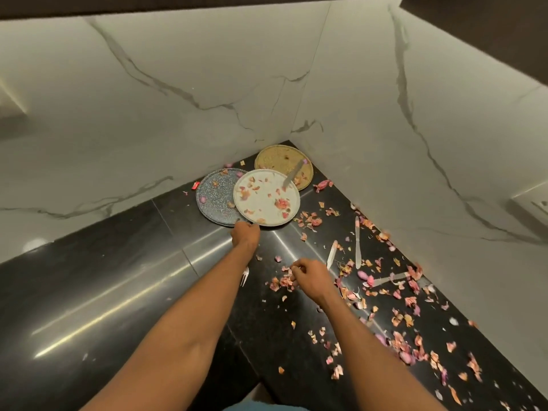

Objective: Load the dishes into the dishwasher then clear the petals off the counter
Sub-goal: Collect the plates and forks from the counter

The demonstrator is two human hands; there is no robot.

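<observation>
With the left hand pinching the near rim of the white plate in the surface's far corner, lifting risked spilling its petals and sliding knife; right-hand fingers curled over loose petals.

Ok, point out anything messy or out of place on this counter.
Dried petals litter the black counter and the three overlapping plates. Cutlery lies scattered: a knife loose among petals, a fork beside the left forearm.

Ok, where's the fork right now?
In the head view, the small white fork lies on the black counter, just right of the left forearm and left of the right hand, nearer than the plates.
</observation>
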